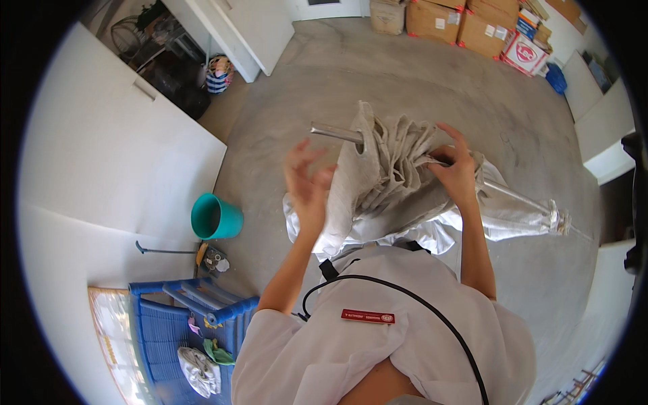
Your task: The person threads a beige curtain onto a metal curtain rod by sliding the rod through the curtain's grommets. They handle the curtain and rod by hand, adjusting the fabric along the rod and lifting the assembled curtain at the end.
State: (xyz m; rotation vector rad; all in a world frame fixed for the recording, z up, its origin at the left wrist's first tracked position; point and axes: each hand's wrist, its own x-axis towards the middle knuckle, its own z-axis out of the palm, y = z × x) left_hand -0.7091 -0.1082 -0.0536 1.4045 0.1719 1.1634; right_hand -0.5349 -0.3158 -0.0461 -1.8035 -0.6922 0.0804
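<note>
A beige curtain point(388, 182) hangs bunched in folds on a metal rod point(335, 131), whose bare left end sticks out past the cloth. Beside that end, my left hand point(309, 179) is slightly blurred, its fingers spread and holding nothing. Farther right, my right hand point(453, 165) pinches the gathered curtain between thumb and fingers, the index finger raised. The rod shows again beyond that hand point(516, 194), running right to more bunched, pale cloth point(555, 219) at its far end. White lining of the curtain drapes below, in front of my body.
At my left stand a teal bucket point(216, 217) and a blue chair point(185, 304) with cloths on it. White cabinet doors point(128, 128) line the left side. Cardboard boxes point(435, 23) are stacked at the back, and white cabinets point(604, 128) stand at the right. The floor is grey concrete.
</note>
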